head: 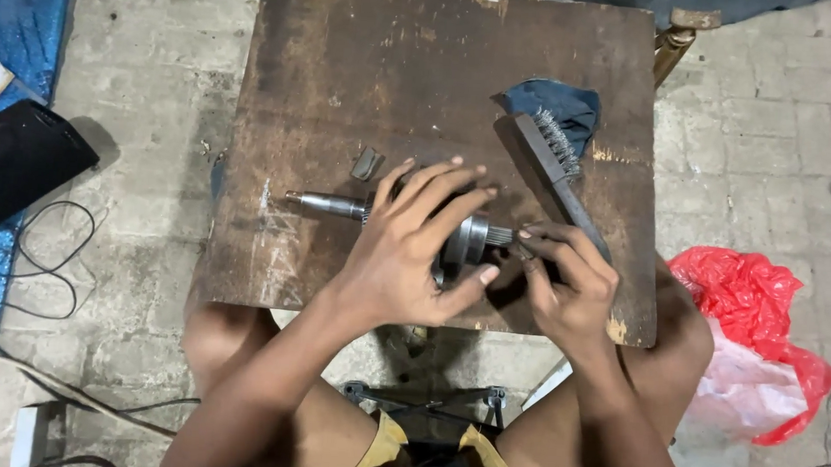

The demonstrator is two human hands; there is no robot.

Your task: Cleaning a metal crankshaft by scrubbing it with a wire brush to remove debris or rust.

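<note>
— Pinning the metal shaft [416, 226] flat on the wooden surface [367, 94], your left hand [414, 253] is gripping it to stop rolling.

— And your right hand [568, 283]?

— Its fingers [542, 240] are pinching closed at the splined right end, near the wire brush [557, 165].

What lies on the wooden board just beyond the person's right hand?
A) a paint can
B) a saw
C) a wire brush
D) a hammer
C: a wire brush with metal bristles lies slantwise on the board, past the right hand, partly over a blue cloth.
</note>
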